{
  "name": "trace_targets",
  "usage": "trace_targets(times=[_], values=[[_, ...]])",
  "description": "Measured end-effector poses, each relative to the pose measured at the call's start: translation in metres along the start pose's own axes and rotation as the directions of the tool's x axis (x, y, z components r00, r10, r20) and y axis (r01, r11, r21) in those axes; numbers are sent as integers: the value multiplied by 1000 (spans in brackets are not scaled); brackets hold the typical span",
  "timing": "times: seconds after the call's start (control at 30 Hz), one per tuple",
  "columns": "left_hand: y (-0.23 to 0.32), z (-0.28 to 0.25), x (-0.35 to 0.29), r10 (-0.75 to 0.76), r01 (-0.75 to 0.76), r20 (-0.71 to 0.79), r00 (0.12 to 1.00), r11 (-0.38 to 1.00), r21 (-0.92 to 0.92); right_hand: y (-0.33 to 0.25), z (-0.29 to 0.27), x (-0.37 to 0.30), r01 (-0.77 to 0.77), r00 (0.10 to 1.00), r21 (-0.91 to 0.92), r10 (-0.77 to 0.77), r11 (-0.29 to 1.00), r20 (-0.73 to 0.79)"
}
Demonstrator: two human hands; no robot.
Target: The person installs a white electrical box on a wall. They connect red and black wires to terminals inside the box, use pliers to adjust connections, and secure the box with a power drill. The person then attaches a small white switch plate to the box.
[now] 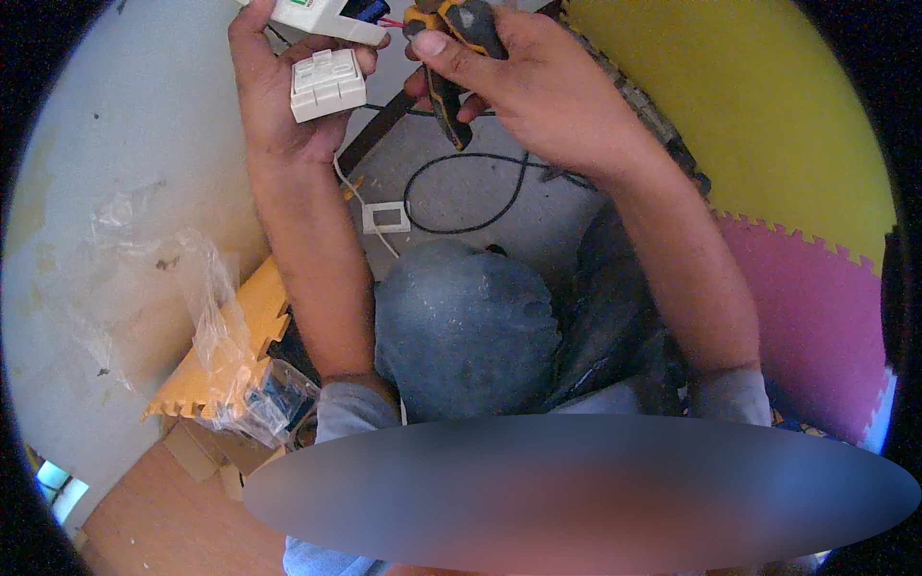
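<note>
My left hand [279,91] is raised at the top, its fingers around a white plastic housing [322,17] with a dark blue part [367,10] in its open end. Thin red wires run from that end toward the tool in my right hand. A white square module [328,84] with a raised face lies against my left palm and fingers. My right hand [523,91] is closed on pliers [447,101] with black and yellow handles, close to the red wires. The upper edge cuts off part of the housing, and the jaws cannot be made out clearly.
Below my hands a white rectangular frame [386,218] lies on the grey floor, near a looped black cable [461,228] and a thin white cord [360,200]. Clear plastic wrapping [216,307] covers an orange foam mat [230,350] at left. Yellow [759,106] and pink foam mats [792,317] stand right.
</note>
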State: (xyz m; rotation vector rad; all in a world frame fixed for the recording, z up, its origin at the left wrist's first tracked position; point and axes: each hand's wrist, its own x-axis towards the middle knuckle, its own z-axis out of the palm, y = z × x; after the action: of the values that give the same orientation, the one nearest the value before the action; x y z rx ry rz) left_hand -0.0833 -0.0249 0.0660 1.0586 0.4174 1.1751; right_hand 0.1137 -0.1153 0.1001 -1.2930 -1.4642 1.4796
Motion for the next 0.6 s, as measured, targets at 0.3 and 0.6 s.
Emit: trace_targets(times=[0.3,0.6], values=[[-1,9,-3,-2,3,-82,997,1000,13,2,12,5,-59,996,66,62,996,-58],[2,-2,-3,-15,16,30,999,999,-30,21,40,24,99,942,23,-86,995,-324]])
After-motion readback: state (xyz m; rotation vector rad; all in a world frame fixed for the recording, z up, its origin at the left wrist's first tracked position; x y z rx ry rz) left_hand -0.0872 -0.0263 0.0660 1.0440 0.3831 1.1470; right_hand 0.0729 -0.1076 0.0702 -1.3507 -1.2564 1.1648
